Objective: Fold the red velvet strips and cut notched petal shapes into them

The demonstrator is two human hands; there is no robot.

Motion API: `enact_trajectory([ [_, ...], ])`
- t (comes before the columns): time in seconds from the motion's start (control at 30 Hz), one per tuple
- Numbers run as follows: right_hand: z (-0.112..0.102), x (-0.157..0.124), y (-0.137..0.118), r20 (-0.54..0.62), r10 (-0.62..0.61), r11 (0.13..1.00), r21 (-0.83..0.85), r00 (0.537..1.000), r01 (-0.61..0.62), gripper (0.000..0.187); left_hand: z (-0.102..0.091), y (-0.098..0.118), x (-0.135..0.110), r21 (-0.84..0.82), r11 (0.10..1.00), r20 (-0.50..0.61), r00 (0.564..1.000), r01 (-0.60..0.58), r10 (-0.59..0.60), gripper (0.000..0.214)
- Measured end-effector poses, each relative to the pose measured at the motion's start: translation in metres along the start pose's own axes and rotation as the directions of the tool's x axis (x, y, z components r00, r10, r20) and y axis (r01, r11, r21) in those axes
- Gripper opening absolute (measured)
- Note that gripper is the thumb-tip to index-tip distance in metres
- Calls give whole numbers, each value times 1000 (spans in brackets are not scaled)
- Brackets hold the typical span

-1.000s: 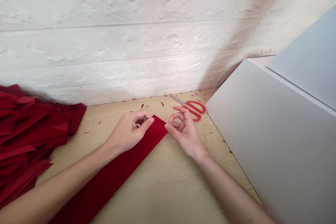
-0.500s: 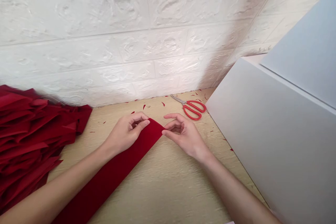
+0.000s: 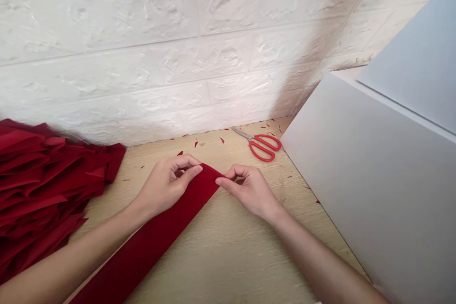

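Red strip [image 3: 167, 223], seemingly cloth, has its far end between the two hands, the rest running alongside the left forearm toward the lower edge of view. Half a second ago the right hand [image 3: 249, 192] had its forefinger stretched out; now that finger is bent in, thumb and forefinger pinching the right corner. The left hand [image 3: 162, 190] remains pinched on the other corner, much as before. Both corners thus look secured, giving, I judge, firmer control of the end. Beyond, on the desk [image 3: 228, 247], lie red-handled scissors [image 3: 254, 140] and small red scraps [image 3: 222, 140]; farther left sits a heap of red pieces [image 3: 46, 190].
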State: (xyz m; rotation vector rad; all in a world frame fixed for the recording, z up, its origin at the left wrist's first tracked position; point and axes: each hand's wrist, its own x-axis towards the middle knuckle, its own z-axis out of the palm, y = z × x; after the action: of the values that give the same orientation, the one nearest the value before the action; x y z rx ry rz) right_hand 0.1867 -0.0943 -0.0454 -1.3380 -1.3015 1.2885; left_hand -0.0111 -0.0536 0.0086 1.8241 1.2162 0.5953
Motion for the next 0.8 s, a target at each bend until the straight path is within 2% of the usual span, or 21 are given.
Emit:
enact_trajectory([
  [0.1,3,0,1,-37,-1,998,66,999,3,26,-2,2,1,-35,999,25,1000,-6,6,28],
  [0.27,6,-3,-2,-49,-19,954,298,999,33,34,-2,0,-9,73,996,-77,995,-52,58,25],
  [0.37,9,-5,-3,-68,-49,929,363,997,70,36,-3,-1,-14,89,994,-99,993,-60,69,23],
  [0.5,13,-7,-3,-94,-100,913,388,991,129,33,-6,3,-14,76,996,-64,997,-41,46,24],
  [0.6,14,-6,-1,-103,-138,920,354,985,166,28,-9,6,-10,16,1000,-44,999,20,-19,29],
  [0.7,11,-4,2,-102,-135,935,316,986,161,26,-11,5,-6,-7,997,-54,995,83,-83,34],
  [0.8,7,-1,4,-105,-113,939,313,988,141,27,-12,0,-2,41,995,-50,994,94,-92,36],
])
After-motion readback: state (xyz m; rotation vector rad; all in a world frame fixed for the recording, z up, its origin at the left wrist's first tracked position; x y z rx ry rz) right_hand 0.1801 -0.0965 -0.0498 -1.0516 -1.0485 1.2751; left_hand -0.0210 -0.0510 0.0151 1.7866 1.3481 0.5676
